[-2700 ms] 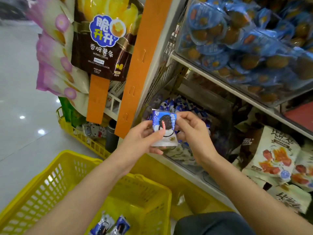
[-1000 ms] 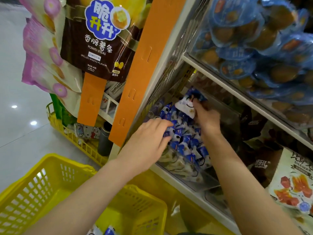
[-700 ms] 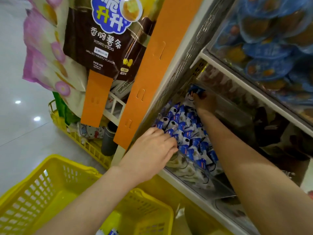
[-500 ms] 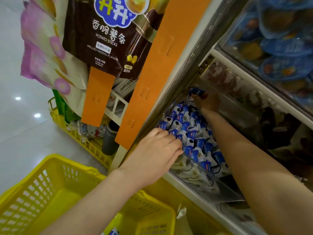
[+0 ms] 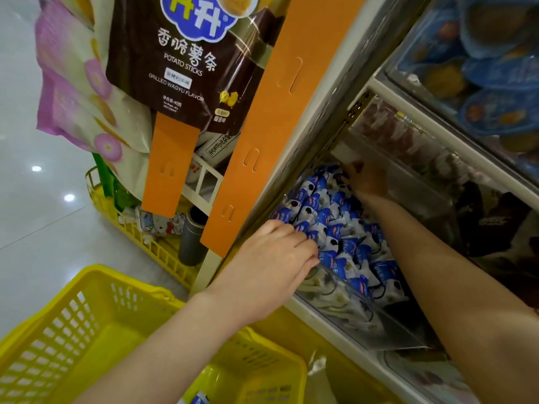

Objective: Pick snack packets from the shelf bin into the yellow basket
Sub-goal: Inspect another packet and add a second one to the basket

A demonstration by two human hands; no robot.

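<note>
Snack packets (image 5: 329, 228): small pillow-shaped sachets, blue and white with a dark round print, glossy crinkled film. We find them heaped in a clear, hard plastic bin (image 5: 402, 333), just right of a flat orange card strip (image 5: 280, 112).

Left hand (image 5: 271, 266): rests on the front of the heap, fingers bent, tips buried among packets. We cannot tell whether it has one pinched.

Right hand (image 5: 367, 180): at the back of the bin, fingers over the packets there; hold likewise unclear.

Yellow basket (image 5: 96, 325): rigid slotted plastic, below and left of the bin. One blue packet (image 5: 201, 399) shows inside it at the frame's bottom edge.
</note>
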